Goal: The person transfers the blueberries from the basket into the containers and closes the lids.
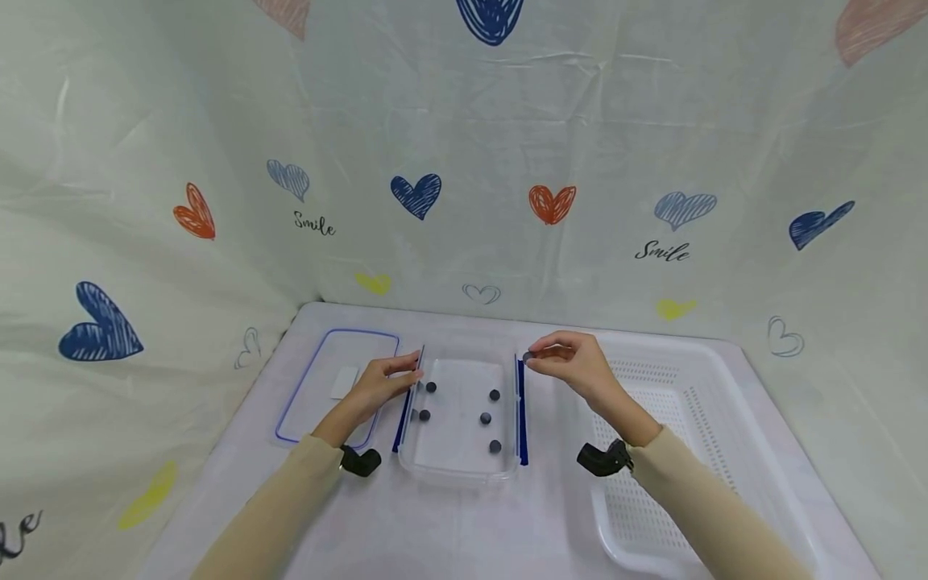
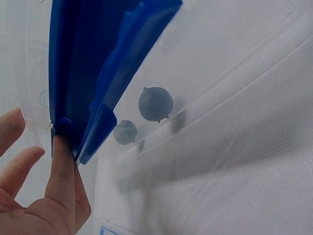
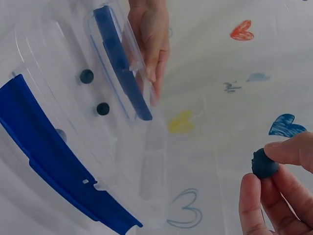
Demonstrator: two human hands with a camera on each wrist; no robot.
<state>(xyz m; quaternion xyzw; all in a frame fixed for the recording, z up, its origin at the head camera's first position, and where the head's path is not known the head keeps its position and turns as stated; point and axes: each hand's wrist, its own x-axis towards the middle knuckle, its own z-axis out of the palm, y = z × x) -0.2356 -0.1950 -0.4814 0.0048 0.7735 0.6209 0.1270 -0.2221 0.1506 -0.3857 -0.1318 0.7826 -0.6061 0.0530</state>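
A clear plastic box (image 1: 457, 451) stands on the table, with a blue latch flap hanging along each side. Several small dark balls (image 1: 495, 446) lie inside it. My left hand (image 1: 379, 385) touches the box's far left side with extended fingers. In the left wrist view, its fingertips meet the end of the blue flap (image 2: 83, 73). My right hand (image 1: 576, 364) pinches a dark ball (image 3: 264, 164) between thumb and fingers, just outside the box's far right corner. Small nubs mark this ball's surface.
Left of the box lies a clear lid (image 1: 319, 362) with a blue rim and a white patch (image 1: 344, 383) on it. A white perforated basket (image 1: 681, 403) sits to the right, partly under my right forearm. A heart-printed curtain (image 1: 478, 145) closes off the back.
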